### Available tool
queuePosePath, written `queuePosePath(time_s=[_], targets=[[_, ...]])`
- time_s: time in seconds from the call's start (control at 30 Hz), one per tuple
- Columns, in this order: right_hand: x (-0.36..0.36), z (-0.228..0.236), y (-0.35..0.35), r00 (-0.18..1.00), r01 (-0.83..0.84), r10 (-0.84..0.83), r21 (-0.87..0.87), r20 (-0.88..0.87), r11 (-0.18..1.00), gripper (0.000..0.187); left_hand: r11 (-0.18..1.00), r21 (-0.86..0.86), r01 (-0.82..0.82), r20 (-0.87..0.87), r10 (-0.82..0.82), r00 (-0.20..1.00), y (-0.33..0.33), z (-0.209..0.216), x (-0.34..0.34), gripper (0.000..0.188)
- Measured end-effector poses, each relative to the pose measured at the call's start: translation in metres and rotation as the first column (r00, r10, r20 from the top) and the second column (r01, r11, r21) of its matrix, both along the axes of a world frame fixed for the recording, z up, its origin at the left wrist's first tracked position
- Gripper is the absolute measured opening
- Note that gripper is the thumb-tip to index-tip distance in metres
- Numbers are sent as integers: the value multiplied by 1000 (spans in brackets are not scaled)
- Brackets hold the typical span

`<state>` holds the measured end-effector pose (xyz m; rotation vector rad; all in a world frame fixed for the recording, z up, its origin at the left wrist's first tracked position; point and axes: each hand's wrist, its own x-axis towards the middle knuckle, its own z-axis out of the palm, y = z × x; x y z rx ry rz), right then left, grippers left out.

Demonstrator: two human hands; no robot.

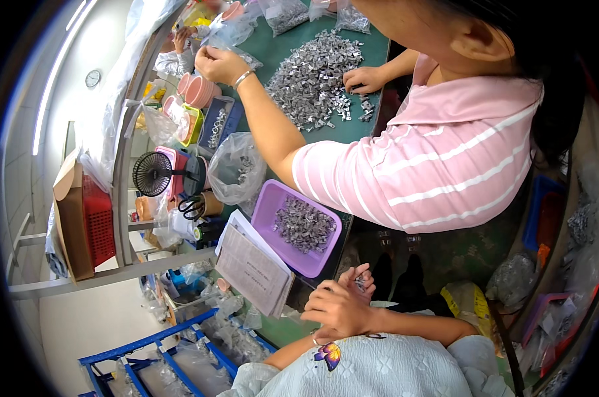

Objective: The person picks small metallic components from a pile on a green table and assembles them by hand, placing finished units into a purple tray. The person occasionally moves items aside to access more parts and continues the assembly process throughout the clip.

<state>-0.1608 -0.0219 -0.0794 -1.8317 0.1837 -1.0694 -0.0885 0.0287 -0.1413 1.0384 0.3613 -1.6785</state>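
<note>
My two hands meet at the near edge of the green table (293, 327). My right hand (338, 309) lies in front, its forearm coming in from the right. Only the fingers of my left hand (352, 271) show behind it, and a bracelet marks that wrist. Between the fingertips sit a few small grey metal parts (360, 282). A purple tray (266, 205) with a heap of the same metal parts (304, 225) stands just beyond my hands.
A co-worker in a pink striped shirt (438, 152) has one hand (364, 78) on a big pile of metal parts (312, 73) and the other hand (218, 64) at a plastic bag. Nearby are a stack of papers (253, 268), a clear bag (236, 169), a small black fan (152, 173), scissors (192, 207) and a blue rack (147, 347).
</note>
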Motion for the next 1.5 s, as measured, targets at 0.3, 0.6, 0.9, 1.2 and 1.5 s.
queuePosePath(time_s=[0.3, 0.6, 0.9, 1.2, 1.5], targets=[[-5, -5, -4, 1000, 23, -23, 54, -3, 998, 41, 999, 30, -22, 133, 18, 991, 2, 14, -1, 36], [3, -1, 5, 997, -12, 9, -36, -77, 999, 34, 999, -29, -33, 33, 34, 999, 4, -16, 5, 32], [7, 1, -6, 996, 51, -47, 47, -80, 998, 37, 994, -97, -47, -88, 39, 995, 16, -4, 1, 31], [18, 16, 2, 989, -22, 13, -63, -146, 998, 42, 988, -131, -78, -135, 60, 989, 18, 6, 10, 29], [29, 22, -1, 989, 13, -6, 42, -149, 999, 37, 979, -167, -112, -187, 80, 979, 19, 8, 11, 28]])
